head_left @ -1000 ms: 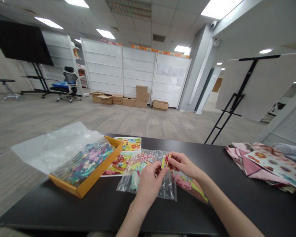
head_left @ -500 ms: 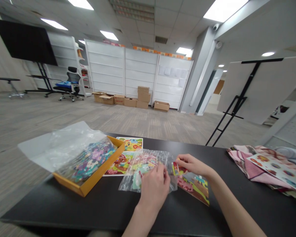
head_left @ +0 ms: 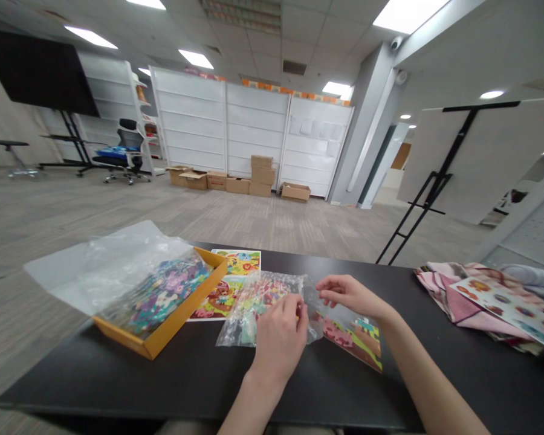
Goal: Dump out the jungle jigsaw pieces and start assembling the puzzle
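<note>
My left hand (head_left: 281,326) is over the near right part of a clear plastic bag (head_left: 240,326), its fingers curled together on the plastic. Colourful jigsaw pieces (head_left: 272,293) show through the bag. Just beyond the bag's right edge hovers my right hand (head_left: 351,297), fingers loosely bent and apart, with nothing visible in them. Below it lies a joined section of jigsaw puzzle (head_left: 356,344) with pink, green and brown areas, partly covered by the hand and the bag. Two printed picture sheets (head_left: 208,305) lie behind the bag, which overlaps one of them.
A yellow box (head_left: 172,326) at left holds a bag of purple and teal puzzle pieces (head_left: 170,293), with a translucent sheet (head_left: 58,272) spread over its far side. Folded cloths (head_left: 457,302) and a printed sheet (head_left: 510,311) lie at right on the black table (head_left: 199,386).
The red and yellow puzzle piece pinched in my right hand has left its fingers, which have opened; I cannot see where it went. My left hand stays at the bag. The view shifted slightly.
</note>
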A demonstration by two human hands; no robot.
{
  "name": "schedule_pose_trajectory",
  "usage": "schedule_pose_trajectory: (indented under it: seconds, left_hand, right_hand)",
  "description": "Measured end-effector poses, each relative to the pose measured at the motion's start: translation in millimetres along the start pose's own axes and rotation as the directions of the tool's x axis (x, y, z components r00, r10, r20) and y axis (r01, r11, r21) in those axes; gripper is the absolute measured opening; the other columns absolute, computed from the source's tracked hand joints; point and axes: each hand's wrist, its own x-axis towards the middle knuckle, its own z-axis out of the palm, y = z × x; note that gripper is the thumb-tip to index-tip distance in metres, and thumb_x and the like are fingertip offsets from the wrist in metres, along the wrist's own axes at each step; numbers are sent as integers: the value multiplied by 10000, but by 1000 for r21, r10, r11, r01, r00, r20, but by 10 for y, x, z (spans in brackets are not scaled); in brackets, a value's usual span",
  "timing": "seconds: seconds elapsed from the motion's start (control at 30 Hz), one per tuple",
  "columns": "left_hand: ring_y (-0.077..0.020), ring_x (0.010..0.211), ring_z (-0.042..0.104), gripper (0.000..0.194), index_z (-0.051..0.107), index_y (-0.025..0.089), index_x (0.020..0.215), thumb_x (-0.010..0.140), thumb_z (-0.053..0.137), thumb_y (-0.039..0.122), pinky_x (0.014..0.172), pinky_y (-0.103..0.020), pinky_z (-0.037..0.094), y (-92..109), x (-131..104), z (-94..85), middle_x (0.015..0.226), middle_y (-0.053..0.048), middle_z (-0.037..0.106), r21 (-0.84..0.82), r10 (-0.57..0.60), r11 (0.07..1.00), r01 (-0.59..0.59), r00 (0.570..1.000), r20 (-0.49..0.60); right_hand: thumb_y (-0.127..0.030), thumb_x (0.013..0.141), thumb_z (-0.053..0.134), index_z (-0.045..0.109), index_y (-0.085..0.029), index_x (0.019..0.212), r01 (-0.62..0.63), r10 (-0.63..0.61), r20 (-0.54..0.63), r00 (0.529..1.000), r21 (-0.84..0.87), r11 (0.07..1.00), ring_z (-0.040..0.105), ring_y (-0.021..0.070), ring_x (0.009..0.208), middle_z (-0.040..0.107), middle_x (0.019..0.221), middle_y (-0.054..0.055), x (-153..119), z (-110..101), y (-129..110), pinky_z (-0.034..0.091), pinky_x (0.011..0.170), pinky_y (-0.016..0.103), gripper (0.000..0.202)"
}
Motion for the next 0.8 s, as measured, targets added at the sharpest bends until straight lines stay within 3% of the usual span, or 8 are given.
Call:
schedule_pose_trajectory:
  seconds: [0.07,0.13,0.23,0.3,0.47,0.6,0.8]
  left_hand:
    - [-170,692,672,86,590,221,934,975,525,181,623,-274,418,-4,-1,-2,806,9,695,6,-2,1000,2,1000,4]
    - [-169,685,671,88,588,221,938,981,522,180,619,-275,414,-7,-3,-7,813,9,700,9,-20,1000,20,1000,-7]
    - [-164,667,667,84,585,225,938,988,526,191,610,-275,405,-15,-2,-18,810,13,704,10,-57,998,57,998,-16]
    - [-164,664,667,74,585,227,941,990,533,205,610,-275,402,-22,3,-22,809,13,707,16,-66,998,67,998,-10]
    - [-168,653,667,76,586,227,939,989,531,213,603,-276,396,-20,7,-16,792,11,710,35,-53,998,53,999,-11]
    - [-167,654,670,65,583,231,936,982,540,213,596,-274,395,-7,-1,-2,796,20,710,29,-48,998,49,999,-8]
    - [-167,653,671,70,584,235,944,989,530,229,598,-266,393,-15,-4,-6,810,18,722,22,-65,998,65,998,15]
  right_hand:
    - [-528,814,734,682,-180,917,-85,96,41,995,-215,973,656,194,718,702,770,36,-92,-160,29,527,680,324,367]
    - [-483,673,839,684,-181,892,-175,227,70,971,-434,884,650,214,733,706,792,41,-169,-218,47,487,646,309,403]
    - [-440,485,921,683,-203,970,-238,347,33,937,-667,706,648,245,784,717,923,55,-227,-124,39,424,617,298,590]
    - [-457,459,922,673,-222,1001,-225,337,-2,942,-747,626,644,260,815,714,972,57,-230,-23,17,391,619,296,641]
    - [-497,566,857,658,-221,955,-277,339,-82,937,-767,579,656,258,813,724,928,61,-159,-3,34,362,611,292,517]
    - [-578,631,804,642,-195,1074,-409,357,-241,902,-739,535,688,288,841,741,924,101,-82,-116,138,383,617,298,607]
    - [-688,752,685,625,-181,1168,-444,306,-330,893,-754,484,709,367,976,747,1054,183,-9,-137,257,429,673,333,659]
